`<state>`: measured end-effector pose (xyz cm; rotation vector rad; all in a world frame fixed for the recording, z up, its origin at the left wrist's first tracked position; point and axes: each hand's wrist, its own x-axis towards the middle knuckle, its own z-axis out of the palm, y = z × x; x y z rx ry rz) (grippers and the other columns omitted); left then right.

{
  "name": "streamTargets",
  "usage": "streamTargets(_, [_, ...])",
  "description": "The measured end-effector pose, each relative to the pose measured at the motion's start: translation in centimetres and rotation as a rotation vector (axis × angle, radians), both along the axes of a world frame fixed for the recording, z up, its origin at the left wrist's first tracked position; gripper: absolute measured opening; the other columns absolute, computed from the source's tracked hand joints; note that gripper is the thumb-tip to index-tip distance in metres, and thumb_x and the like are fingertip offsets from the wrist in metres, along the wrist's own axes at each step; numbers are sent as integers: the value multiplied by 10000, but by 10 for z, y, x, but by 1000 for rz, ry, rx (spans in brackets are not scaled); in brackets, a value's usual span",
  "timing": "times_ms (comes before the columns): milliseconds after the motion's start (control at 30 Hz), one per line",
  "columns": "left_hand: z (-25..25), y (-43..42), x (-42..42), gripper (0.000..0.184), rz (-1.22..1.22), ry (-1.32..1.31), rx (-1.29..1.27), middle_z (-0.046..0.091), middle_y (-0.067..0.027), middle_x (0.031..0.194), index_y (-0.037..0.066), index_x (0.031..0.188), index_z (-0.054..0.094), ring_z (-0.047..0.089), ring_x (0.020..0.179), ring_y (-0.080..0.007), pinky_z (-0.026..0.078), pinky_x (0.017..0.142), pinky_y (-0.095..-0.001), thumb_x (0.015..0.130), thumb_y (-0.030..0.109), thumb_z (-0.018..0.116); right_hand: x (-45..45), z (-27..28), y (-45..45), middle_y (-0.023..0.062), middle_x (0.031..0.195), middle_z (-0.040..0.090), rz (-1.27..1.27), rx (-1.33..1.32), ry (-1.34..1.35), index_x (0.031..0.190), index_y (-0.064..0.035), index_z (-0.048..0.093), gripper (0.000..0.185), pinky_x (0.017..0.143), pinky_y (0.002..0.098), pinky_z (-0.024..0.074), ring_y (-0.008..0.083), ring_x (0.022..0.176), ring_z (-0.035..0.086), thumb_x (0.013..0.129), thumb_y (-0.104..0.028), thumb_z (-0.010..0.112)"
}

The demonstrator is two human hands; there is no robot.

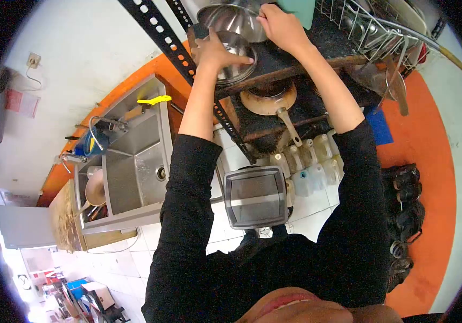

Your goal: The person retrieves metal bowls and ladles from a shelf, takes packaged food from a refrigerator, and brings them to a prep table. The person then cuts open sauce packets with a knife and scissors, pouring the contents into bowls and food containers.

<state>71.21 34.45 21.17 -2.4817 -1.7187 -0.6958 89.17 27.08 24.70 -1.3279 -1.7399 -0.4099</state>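
On the top shelf, my right hand pinches the rim of a large shiny steel bowl, which is tilted so that its inside shows. My left hand spans a smaller steel bowl just nearer to me, thumb across it and fingers spread toward its left side. The hand covers much of this bowl, and whether others are stacked under it I cannot tell. Both bowls are close together by the black perforated shelf post.
A wire dish rack stands on the shelf's right side. Below are a frying pan, several plastic jugs and a lidded grey bin. A steel sink with yellow-handled tool is at left; dark shoes line the right wall.
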Motion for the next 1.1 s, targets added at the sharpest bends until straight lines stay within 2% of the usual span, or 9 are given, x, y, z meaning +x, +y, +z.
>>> streamTargets(200, [4, 17, 2, 1248, -77, -36, -115, 393, -304, 1240, -3, 1313, 297, 410, 1162, -413, 363, 965, -440, 326, 568, 806, 14, -10, 9, 249, 886, 500, 21, -126, 137, 928, 30, 416, 199, 653, 485, 422, 438, 765, 519, 876, -161, 442])
streamTargets(233, [7, 8, 3, 1249, -49, -2, -109, 398, -305, 1235, -7, 1311, 298, 412, 1161, -414, 360, 967, -441, 325, 572, 800, 17, -19, 22, 236, 870, 537, -5, -67, 55, 1009, 27, 416, 238, 591, 451, 472, 401, 713, 567, 873, -165, 452])
streamTargets(333, [15, 6, 5, 1258, -62, 20, -57, 418, -296, 1222, -23, 1310, 294, 407, 1164, -419, 351, 975, -437, 323, 581, 789, 22, -28, 48, 145, 897, 549, 15, 147, -55, 947, -67, 456, 188, 569, 438, 487, 364, 695, 584, 826, -191, 532])
streamTargets(400, [20, 8, 5, 1267, -96, 11, -14, 432, -287, 1213, -33, 1310, 289, 401, 1168, -423, 345, 981, -431, 322, 587, 782, 21, -27, 52, 165, 925, 537, 33, 126, -66, 979, -67, 439, 198, 600, 458, 479, 376, 724, 580, 834, -182, 512])
streamTargets(500, [28, -7, 10, 1217, -151, 5, -204, 390, -266, 1259, 31, 1324, 305, 313, 1235, -414, 294, 997, -506, 349, 595, 767, 19, -23, 48, 159, 902, 554, -27, 20, -43, 954, -64, 448, 196, 628, 478, 470, 376, 733, 580, 832, -201, 517])
streamTargets(600, [29, -40, 21, 1106, -43, 272, -28, 330, -212, 1322, 131, 1319, 340, 227, 1284, -385, 248, 980, -598, 385, 523, 783, 19, -29, 54, 152, 874, 569, -70, -65, 10, 923, -60, 462, 189, 643, 482, 465, 377, 752, 579, 817, -202, 529])
streamTargets(667, [26, -41, 24, 1062, -391, 617, 362, 308, -162, 1342, 196, 1312, 341, 243, 1274, -370, 300, 926, -632, 384, 455, 790, 24, -36, 62, 153, 839, 598, -115, -33, -53, 931, -55, 520, 203, 612, 443, 514, 344, 710, 616, 784, -194, 534])
streamTargets(833, [32, -50, 26, 1045, -520, 686, 38, 326, -162, 1322, 197, 1308, 318, 451, 1116, -352, 451, 854, -473, 398, 272, 827, 18, -33, 39, 168, 882, 598, -105, -147, -65, 934, -31, 525, 211, 658, 452, 510, 357, 763, 614, 766, -159, 528])
streamTargets(1100, [27, -54, 32, 1077, -503, 803, 45, 366, -187, 1273, 166, 1314, 295, 502, 1047, -371, 485, 812, -446, 388, 276, 835, 22, -38, 30, 147, 865, 604, -118, -108, -103, 900, -50, 560, 182, 631, 440, 514, 337, 720, 623, 748, -134, 506])
